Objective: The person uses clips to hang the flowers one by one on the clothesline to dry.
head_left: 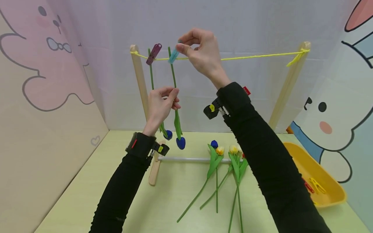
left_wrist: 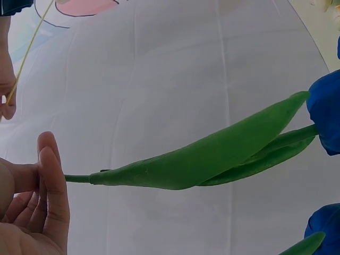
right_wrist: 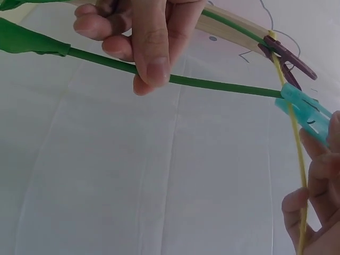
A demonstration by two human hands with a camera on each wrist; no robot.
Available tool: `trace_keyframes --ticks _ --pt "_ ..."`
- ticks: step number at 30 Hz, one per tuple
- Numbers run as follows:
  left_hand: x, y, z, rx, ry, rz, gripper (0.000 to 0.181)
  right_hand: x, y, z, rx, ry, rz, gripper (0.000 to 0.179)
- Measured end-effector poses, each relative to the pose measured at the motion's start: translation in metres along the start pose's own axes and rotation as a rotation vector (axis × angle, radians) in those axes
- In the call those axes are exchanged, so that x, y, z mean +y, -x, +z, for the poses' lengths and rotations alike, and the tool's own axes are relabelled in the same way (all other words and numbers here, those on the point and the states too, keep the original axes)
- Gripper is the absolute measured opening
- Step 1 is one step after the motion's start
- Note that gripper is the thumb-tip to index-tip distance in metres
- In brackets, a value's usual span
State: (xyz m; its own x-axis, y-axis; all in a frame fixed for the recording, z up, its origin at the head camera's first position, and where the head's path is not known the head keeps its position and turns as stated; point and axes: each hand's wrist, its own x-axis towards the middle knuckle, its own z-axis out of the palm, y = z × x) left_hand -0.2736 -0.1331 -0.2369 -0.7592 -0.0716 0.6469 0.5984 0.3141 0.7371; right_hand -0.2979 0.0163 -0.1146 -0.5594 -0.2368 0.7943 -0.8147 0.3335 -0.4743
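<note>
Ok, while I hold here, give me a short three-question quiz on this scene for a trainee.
1. What does the right hand pinch?
2. True or false: the left hand rests in the basket.
3. What colour are the tulips hanging at the line? a) yellow b) blue c) red

Key:
1. A blue peg.
2. False; it holds a green stem.
3. b

A string [head_left: 262, 56] goes from the left post [head_left: 139, 77] to the right post [head_left: 289, 87]. Two flowers [head_left: 180, 143] hang at its left end, a peg [head_left: 153, 54] on each. More flowers [head_left: 214, 160] lie on the table [head_left: 157, 207] below, with a tub [head_left: 335, 195] of pegs [head_left: 317, 185] to their right.
</note>
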Motion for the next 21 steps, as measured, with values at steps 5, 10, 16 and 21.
trace_keyframes --ticks 5,10,16,21 --pt "-0.001 0.002 0.0 0.01 0.011 -0.006 0.027 0.0 0.004 0.0 -0.037 0.034 -0.013 0.03" --pt "-0.002 0.017 0.003 0.047 -0.018 0.04 0.037 0.001 0.02 -0.002 0.009 0.137 -0.173 0.042" --pt "-0.008 0.061 0.012 0.031 -0.113 0.194 0.04 0.01 0.073 -0.009 0.114 0.102 -0.432 0.034" --pt "-0.024 0.097 0.017 -0.069 -0.163 0.135 0.029 0.029 0.137 -0.012 0.07 0.036 -0.351 0.027"
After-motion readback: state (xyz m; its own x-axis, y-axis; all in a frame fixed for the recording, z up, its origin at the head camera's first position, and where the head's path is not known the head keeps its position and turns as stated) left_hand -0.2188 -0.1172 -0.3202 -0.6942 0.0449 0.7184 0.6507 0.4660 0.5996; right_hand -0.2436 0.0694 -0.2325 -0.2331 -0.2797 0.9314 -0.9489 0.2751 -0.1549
